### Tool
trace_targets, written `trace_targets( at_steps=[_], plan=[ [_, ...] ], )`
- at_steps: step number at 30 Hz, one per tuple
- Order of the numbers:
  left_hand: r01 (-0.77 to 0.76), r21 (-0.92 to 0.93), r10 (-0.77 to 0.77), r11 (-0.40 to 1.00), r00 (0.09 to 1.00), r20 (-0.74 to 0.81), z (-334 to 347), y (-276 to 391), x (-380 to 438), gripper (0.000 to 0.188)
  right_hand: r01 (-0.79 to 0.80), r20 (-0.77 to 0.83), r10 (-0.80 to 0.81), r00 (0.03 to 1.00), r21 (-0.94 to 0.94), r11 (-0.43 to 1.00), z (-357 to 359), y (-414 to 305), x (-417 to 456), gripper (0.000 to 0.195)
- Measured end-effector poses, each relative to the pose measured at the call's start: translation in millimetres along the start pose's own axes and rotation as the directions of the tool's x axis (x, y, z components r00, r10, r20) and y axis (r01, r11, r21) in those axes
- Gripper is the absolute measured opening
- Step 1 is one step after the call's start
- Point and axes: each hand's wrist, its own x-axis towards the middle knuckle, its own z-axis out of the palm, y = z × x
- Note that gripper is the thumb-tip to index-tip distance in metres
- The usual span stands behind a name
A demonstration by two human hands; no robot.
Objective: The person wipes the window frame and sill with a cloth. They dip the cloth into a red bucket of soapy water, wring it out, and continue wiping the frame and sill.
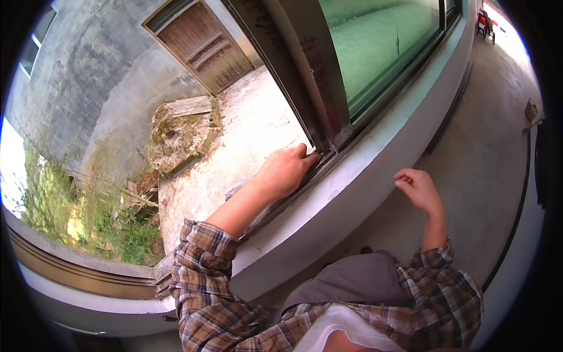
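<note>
My left hand (285, 170) reaches over the white window sill (334, 193) to the lower corner of a dark metal window frame (308, 83). Its fingertips touch the window track (324, 159) at the foot of that frame. Whether they pinch something small is hidden by the fingers. On the inner side of the sill, my right hand (420, 188) hangs in the air, apart from the wall. Its fingers are curled in towards the thumb, and nothing shows in them. Green-tinted glass (382, 48) fills the pane to the right of the upright, which bears red marks.
Outside stand a weathered wooden door (211, 48), a mossy stone block (182, 136) and green plants (127, 237). Dark strips (451, 108) lie on the concrete floor (479, 132) along the wall. A chair (485, 26) is far back at the upper right.
</note>
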Motion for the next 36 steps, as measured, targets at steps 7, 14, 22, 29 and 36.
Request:
trace_targets(
  at_steps=[7,14,22,29,36],
  plan=[
    [0.017,-0.021,-0.012,1.000,0.973,0.231,-19,-3,-9,0.041,0.038,0.074,-0.036,0.997,-0.023,0.999,9,-10,8,0.018],
    [0.084,-0.391,0.114,0.917,0.883,0.456,-52,-34,-39,0.073,0.018,0.113,-0.010,0.994,-0.066,0.998,13,-10,5,0.018],
    [-0.135,-0.026,0.137,0.990,0.939,0.316,-36,-20,-37,0.070,0.038,0.139,-0.027,0.990,-0.078,0.996,20,-15,4,0.020],
    [-0.147,-0.127,0.165,0.981,0.974,0.153,-16,-32,-60,0.044,0.036,0.112,-0.031,0.993,-0.051,0.998,26,-9,0,0.019],
    [-0.158,-0.131,0.180,0.979,0.966,0.183,-17,-40,-82,0.030,0.049,0.074,-0.042,0.996,-0.096,0.994,24,-5,-1,0.016]
  ],
)
